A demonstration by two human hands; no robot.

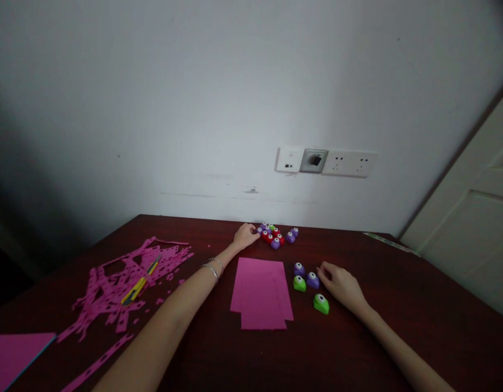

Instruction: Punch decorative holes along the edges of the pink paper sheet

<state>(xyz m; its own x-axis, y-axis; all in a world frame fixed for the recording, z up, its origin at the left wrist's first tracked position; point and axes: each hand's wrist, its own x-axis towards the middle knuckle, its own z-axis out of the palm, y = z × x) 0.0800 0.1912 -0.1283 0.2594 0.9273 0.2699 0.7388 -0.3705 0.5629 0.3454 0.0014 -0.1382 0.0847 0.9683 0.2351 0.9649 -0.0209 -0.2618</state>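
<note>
Dark red table (337, 354), pink paper (262, 294), pink scraps (112, 283), yellow cutter (140, 282), small colorful punches (321, 304)

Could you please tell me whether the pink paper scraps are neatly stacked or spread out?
Spread out: the pink paper scraps lie loosely tangled on the table, small bits scattered nearby.

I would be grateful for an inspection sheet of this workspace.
Surface: dark red tabletop.
Work items: pink sheets centred; four small near pieces, purple and green, to their right; rear cluster includes red ones.
Clutter: pink scraps at left, yellow cutter on them.
Hands: left hand at rear cluster; right hand beside a near purple piece; grip unclear.
Cables: nothing seen.
Surroundings: pale wall, wall sockets.
</note>
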